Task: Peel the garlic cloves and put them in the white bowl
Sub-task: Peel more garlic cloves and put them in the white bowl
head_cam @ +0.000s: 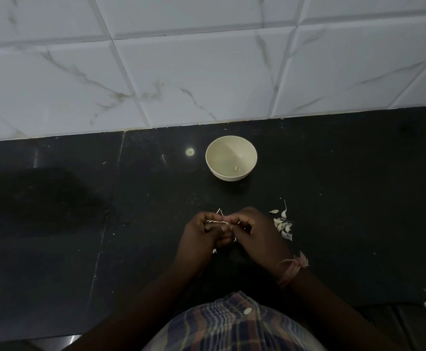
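The white bowl (231,158) stands on the black counter near the tiled wall, with one peeled clove (236,168) inside. In front of it my left hand (201,236) and my right hand (256,234) meet above the counter, and their fingertips pinch a garlic clove (226,222) between them; thin papery skin sticks out at the top. The clove itself is mostly hidden by the fingers. A small pile of unpeeled cloves (283,225) lies just right of my right hand.
The black stone counter (80,211) runs left to right, backed by a white marble-patterned tiled wall (181,72). Bits of garlic skin (214,250) lie under my hands. A thread band is tied on my right wrist (293,268). The counter's front edge is near my checked shirt.
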A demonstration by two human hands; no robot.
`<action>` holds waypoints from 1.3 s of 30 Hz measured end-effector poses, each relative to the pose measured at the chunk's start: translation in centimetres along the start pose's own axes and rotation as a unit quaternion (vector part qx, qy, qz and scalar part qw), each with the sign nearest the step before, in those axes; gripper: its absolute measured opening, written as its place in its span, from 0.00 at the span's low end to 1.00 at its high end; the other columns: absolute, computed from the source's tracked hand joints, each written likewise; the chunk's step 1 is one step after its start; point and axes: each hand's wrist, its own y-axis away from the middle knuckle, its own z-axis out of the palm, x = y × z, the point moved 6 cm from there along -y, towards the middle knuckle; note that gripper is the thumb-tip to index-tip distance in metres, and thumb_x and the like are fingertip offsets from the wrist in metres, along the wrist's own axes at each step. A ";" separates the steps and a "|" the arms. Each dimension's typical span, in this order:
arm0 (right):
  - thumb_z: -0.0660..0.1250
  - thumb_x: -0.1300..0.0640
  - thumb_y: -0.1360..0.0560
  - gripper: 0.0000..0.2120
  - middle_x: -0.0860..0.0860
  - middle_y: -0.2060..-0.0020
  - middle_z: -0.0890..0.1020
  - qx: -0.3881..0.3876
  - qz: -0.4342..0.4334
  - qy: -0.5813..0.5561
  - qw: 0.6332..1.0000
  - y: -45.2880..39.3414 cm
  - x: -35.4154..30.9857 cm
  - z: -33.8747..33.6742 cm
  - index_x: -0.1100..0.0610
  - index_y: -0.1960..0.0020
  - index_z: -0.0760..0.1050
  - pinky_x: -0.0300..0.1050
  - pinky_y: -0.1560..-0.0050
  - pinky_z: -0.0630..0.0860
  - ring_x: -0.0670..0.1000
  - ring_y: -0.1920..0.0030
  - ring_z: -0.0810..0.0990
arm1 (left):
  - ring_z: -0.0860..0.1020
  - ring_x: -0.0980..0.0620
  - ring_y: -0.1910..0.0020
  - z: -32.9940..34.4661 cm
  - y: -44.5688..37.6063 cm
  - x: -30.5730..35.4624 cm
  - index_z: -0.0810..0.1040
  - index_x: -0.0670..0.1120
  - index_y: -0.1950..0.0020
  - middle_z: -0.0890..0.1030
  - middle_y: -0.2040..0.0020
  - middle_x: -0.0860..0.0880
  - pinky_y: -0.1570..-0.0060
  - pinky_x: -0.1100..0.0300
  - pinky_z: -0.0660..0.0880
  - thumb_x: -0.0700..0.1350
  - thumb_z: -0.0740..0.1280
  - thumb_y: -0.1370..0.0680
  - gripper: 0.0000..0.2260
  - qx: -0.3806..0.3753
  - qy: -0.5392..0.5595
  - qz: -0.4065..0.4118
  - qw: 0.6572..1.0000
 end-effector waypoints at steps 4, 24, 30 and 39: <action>0.72 0.60 0.24 0.07 0.43 0.54 0.84 0.040 0.062 -0.042 0.996 0.3 0.9 0.0 0.50 0.49 0.84 0.43 0.49 0.81 0.42 0.52 0.83 | 0.85 0.43 0.55 0.3 0.2 0.0 0.81 0.37 0.47 0.86 0.53 0.36 0.55 0.56 0.84 0.33 0.69 0.21 0.04 -0.020 0.014 -0.015 1.000; 0.70 0.58 0.26 0.03 0.44 0.63 0.83 0.091 0.097 0.034 0.991 1.4 -0.8 -0.8 0.52 0.57 0.81 0.30 0.61 0.74 0.40 0.61 0.80 | 0.85 0.59 0.59 1.0 2.5 1.9 0.87 0.53 0.51 0.87 0.59 0.57 0.61 0.67 0.77 0.41 0.74 0.23 0.07 0.027 -0.226 0.138 0.964; 0.70 0.58 0.28 0.02 0.46 0.64 0.80 0.090 0.075 0.066 0.991 1.0 -1.5 -0.9 0.53 0.59 0.78 0.45 0.59 0.77 0.44 0.62 0.79 | 0.84 0.62 0.57 0.7 2.4 2.3 0.88 0.53 0.49 0.87 0.55 0.59 0.55 0.65 0.80 0.40 0.74 0.23 0.09 0.045 -0.272 0.189 0.942; 0.73 0.58 0.28 0.04 0.47 0.68 0.83 0.045 0.122 0.012 0.991 0.8 -0.8 -1.1 0.51 0.60 0.79 0.36 0.67 0.76 0.43 0.69 0.80 | 0.85 0.60 0.57 0.3 1.9 1.9 0.88 0.51 0.48 0.87 0.56 0.57 0.55 0.66 0.78 0.41 0.74 0.23 0.07 0.042 -0.248 0.174 0.952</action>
